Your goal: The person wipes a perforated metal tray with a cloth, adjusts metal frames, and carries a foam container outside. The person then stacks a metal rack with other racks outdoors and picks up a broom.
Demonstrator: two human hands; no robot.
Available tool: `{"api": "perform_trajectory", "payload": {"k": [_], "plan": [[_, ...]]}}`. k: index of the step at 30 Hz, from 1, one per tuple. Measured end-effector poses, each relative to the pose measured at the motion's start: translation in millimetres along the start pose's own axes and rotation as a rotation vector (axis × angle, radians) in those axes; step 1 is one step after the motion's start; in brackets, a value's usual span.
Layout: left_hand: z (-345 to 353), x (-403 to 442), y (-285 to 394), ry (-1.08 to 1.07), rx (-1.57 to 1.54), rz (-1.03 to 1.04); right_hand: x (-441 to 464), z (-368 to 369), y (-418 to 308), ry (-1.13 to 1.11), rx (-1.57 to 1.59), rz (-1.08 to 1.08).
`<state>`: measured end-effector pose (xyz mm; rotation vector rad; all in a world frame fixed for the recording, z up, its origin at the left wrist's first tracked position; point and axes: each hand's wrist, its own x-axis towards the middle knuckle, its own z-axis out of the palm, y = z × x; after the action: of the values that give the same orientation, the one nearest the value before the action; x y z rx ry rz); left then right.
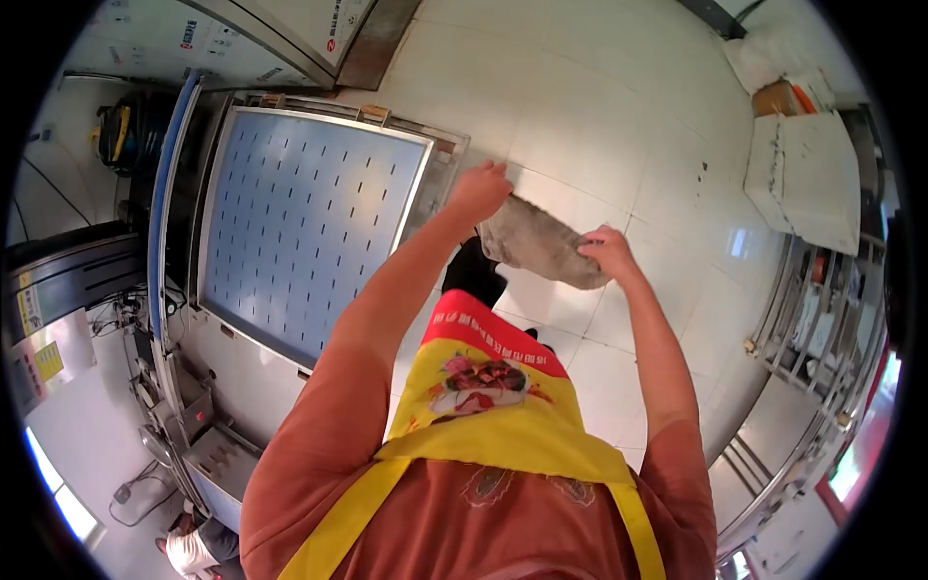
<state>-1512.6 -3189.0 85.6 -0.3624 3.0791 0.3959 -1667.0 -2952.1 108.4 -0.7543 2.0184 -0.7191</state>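
Note:
A greyish-brown cloth (541,244) hangs stretched between my two hands, over the tiled floor in front of me. My left hand (481,191) is closed on its upper left corner, close to the edge of the blue slotted panel. At the opposite end, my right hand (609,253) pinches the cloth's right edge between thumb and fingers. The cloth sags a little along its lower side and looks worn and stained. Below it are my dark trouser leg and the red and yellow apron (483,382) that I wear.
On my left stands a metal-framed table with a blue slotted panel (309,222). A metal rack (817,319) and a white box (807,179) line the right side. White tiles (590,97) cover the floor ahead. Another person (198,546) is low at the far left.

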Motion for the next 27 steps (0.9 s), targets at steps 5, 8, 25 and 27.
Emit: {"api": "perform_trajectory", "payload": {"k": [5,8,25,27], "plan": [[-3,103,-82,0.026,-0.145,-0.215,131,-43,-50,0.040,-0.113,-0.052],[-13,125,-110,0.011,-0.245,-0.280,157,-50,-82,0.070,-0.153,-0.103],[346,25,-153,0.931,-2.265,-2.085,416,152,101,-0.797,-0.482,-0.127],[381,15,-150,1.228,-2.394,-2.246,448,166,136,-0.691,-0.454,-0.086]]}}
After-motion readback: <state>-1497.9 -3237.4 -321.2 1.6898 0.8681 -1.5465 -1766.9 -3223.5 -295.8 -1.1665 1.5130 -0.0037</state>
